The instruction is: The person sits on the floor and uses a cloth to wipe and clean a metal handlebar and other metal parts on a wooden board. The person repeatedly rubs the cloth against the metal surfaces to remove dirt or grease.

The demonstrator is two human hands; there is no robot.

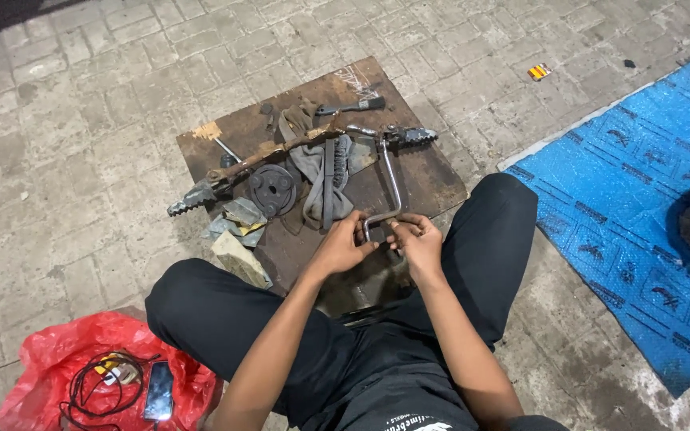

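Note:
I sit cross-legged on a paved floor with both hands at the near end of a bent chrome metal lever (391, 182). My left hand (340, 244) pinches the lever's lower end from the left. My right hand (419, 242) grips it from the right. The lever runs up to a rusty footrest bar (281, 152) with toothed pegs at each end, lying on a rusty metal plate (433, 177). A grey cloth (319, 164) and a black round disc part (271, 188) lie by the bar.
A black-handled tool (353, 105) lies at the plate's far edge. Folded sandpaper pieces (237, 239) sit at the plate's left. A red plastic bag (65, 351) holds cables and a phone (159, 389). A blue mat (640, 191) spreads to the right.

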